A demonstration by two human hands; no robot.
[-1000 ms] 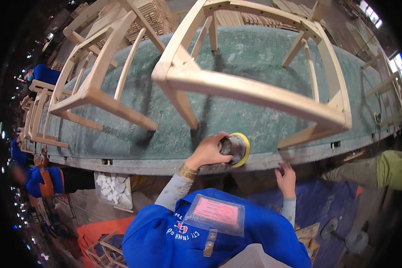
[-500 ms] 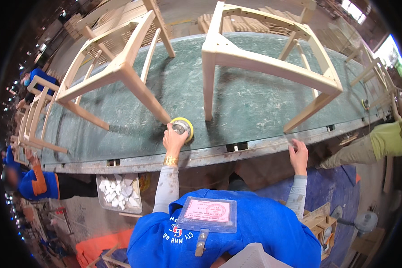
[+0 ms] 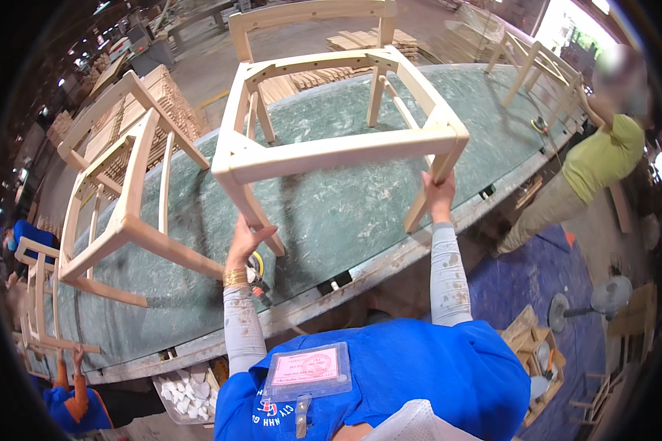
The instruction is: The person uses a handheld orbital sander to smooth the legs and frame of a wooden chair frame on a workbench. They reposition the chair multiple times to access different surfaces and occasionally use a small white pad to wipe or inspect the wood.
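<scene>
A pale wooden chair frame [image 3: 338,156] without a seat stands before me on the green worktable [image 3: 324,242]. My left hand [image 3: 247,241] grips its near left leg low down, thumb pointing right. Higher on the near right leg, my right hand [image 3: 439,198] is closed round the wood. Beside my left wrist, a round sander [image 3: 258,281] with a yellow rim lies at the table's near edge, partly hidden by the wrist. Left of it stands a second wooden chair frame [image 3: 132,220], one leg reaching close to my left wrist.
Another chair frame [image 3: 541,62] and a person in a lime shirt [image 3: 607,158] are at the right. At lower left, a person in blue and orange [image 3: 73,408] works near a bin of white pieces [image 3: 187,393]. A fan [image 3: 610,294] stands on the right.
My left hand has left the sander and taken the chair's left leg. My right hand has risen to its right leg. The view has shifted, showing more of the right side.
</scene>
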